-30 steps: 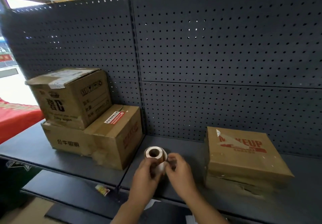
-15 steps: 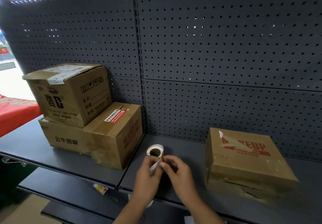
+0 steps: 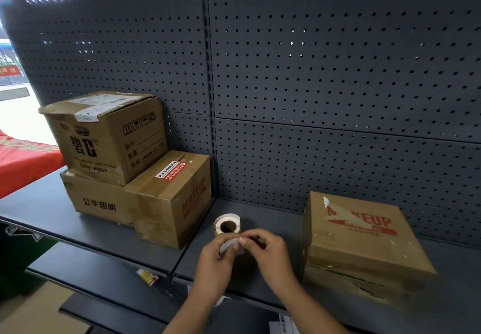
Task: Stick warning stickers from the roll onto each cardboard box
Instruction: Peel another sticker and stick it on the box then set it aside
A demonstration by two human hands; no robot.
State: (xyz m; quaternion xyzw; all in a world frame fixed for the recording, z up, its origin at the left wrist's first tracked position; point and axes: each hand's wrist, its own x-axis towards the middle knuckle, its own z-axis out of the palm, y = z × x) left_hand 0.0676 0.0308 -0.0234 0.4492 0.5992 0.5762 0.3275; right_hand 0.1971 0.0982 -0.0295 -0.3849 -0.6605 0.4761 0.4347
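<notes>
Left stack is the same as half a second ago: baby wipes box (image 3: 104,136) on top, one warning sticker (image 3: 171,170) on the left MAKEUP box (image 3: 169,203) below it. Sticker roll (image 3: 227,224) hasn't moved, mid-shelf (image 3: 39,211) just above our hands; we can't tell if it rests there. Left hand (image 3: 213,263) is curled round the loose white strip (image 3: 229,246). Right hand (image 3: 270,253) still pinches the strip's end with its fingertips, barely shifted. Right MAKEUP box (image 3: 364,245) is unchanged, just beside our right hand.

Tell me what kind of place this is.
Probably a shop or stockroom: dark pegboard back panels, a metal display shelf, and shipping cartons such as the baby-wipes box.
</notes>
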